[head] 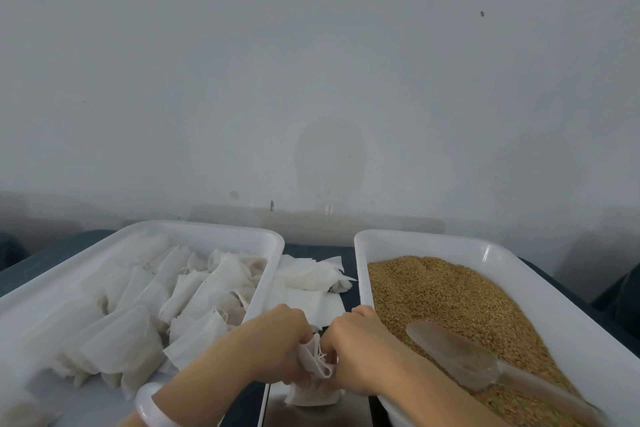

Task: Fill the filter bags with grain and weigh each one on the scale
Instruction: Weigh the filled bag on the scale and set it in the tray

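I observe both hands meeting low at centre, knuckles up: the left hand (277,340) and the right hand (356,347) each curl their fingers and pinch the gathered neck of one filter bag (317,362) between them. The bag's long axis runs roughly upright, mouth upward, its filled end down over the scale (332,414); contact I cannot confirm. Grain (450,295) with a clear scoop (457,357) fills the right tray (415,239); filled bags (194,291) lie in the left tray (207,227)
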`<state>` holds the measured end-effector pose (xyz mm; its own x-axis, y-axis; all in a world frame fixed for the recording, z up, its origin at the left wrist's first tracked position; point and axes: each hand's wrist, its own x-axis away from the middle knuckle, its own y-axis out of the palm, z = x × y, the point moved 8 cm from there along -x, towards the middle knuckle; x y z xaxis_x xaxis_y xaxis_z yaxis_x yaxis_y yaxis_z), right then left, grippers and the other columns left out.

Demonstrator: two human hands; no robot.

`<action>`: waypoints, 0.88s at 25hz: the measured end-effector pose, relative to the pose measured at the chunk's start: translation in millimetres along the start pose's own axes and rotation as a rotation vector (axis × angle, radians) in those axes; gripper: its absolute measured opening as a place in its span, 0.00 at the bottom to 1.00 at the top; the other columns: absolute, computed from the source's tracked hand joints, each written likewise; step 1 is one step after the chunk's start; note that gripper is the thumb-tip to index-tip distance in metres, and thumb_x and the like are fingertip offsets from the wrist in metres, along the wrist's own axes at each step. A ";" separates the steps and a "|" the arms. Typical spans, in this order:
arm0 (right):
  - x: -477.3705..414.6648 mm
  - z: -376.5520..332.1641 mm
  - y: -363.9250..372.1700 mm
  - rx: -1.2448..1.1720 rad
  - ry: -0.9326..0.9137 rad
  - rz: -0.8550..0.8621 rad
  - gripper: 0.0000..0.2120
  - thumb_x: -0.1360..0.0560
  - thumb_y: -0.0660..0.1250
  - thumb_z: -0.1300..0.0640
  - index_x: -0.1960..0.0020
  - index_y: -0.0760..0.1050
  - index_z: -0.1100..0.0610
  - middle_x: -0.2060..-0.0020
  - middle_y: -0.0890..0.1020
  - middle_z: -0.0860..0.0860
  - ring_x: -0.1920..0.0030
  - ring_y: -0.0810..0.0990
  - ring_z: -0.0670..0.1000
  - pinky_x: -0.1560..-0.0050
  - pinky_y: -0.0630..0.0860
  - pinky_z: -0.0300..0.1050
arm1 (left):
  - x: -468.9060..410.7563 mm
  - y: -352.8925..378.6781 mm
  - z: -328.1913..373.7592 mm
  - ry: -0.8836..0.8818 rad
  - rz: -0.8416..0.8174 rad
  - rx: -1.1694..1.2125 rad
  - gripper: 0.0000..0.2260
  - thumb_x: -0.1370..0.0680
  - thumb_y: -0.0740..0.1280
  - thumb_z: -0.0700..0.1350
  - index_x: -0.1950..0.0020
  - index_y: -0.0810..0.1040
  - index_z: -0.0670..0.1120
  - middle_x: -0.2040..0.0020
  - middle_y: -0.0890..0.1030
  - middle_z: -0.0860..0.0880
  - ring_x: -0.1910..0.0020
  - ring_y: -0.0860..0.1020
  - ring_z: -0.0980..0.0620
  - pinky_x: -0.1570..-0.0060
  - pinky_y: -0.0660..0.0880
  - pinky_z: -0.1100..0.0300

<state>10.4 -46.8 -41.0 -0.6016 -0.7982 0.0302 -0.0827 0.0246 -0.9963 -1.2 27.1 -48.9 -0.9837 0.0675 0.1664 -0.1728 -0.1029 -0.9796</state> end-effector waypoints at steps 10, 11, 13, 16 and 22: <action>0.7 2.5 0.8 0.055 -0.016 0.027 0.06 0.28 0.64 0.56 0.63 0.77 0.53 0.70 0.69 0.50 0.53 0.71 0.57 0.32 0.56 0.50 | 4.3 2.7 5.8 0.087 0.016 0.005 0.12 0.25 0.65 0.48 0.63 0.62 0.49 0.64 0.64 0.55 0.59 0.68 0.53 0.64 0.65 0.64; 0.1 2.8 1.9 0.060 -0.020 0.028 0.07 0.28 0.63 0.56 0.64 0.75 0.52 0.70 0.68 0.50 0.55 0.69 0.55 0.30 0.54 0.50 | 4.9 3.5 5.0 0.086 0.014 0.037 0.13 0.26 0.64 0.48 0.65 0.62 0.51 0.64 0.65 0.55 0.58 0.68 0.53 0.61 0.66 0.62; -1.4 3.6 2.9 0.088 -0.016 0.025 0.07 0.26 0.61 0.56 0.59 0.77 0.54 0.70 0.64 0.49 0.53 0.65 0.52 0.27 0.47 0.50 | 6.9 1.1 3.7 0.087 0.039 0.145 0.12 0.29 0.63 0.53 0.67 0.61 0.52 0.65 0.66 0.55 0.62 0.68 0.54 0.60 0.65 0.61; -1.5 10.2 -1.4 0.010 0.020 0.079 0.13 0.23 0.59 0.50 0.63 0.70 0.56 0.69 0.60 0.47 0.50 0.66 0.50 0.32 0.50 0.44 | 9.4 -8.4 2.0 0.089 0.124 0.215 0.13 0.30 0.61 0.54 0.67 0.60 0.51 0.67 0.65 0.54 0.68 0.64 0.57 0.66 0.61 0.63; 4.6 15.2 -10.6 -0.182 -0.001 0.103 0.21 0.31 0.70 0.42 0.67 0.61 0.52 0.69 0.65 0.48 0.60 0.63 0.50 0.60 0.58 0.38 | 10.0 -14.8 -0.2 0.117 0.189 0.266 0.13 0.31 0.67 0.48 0.67 0.62 0.49 0.68 0.67 0.54 0.68 0.65 0.55 0.68 0.62 0.63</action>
<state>20.5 -59.8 -31.6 -0.6139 -0.7862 -0.0709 -0.1631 0.2141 -0.9631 -8.5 29.5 -32.8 -0.9900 0.1340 -0.0442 -0.0099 -0.3786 -0.9255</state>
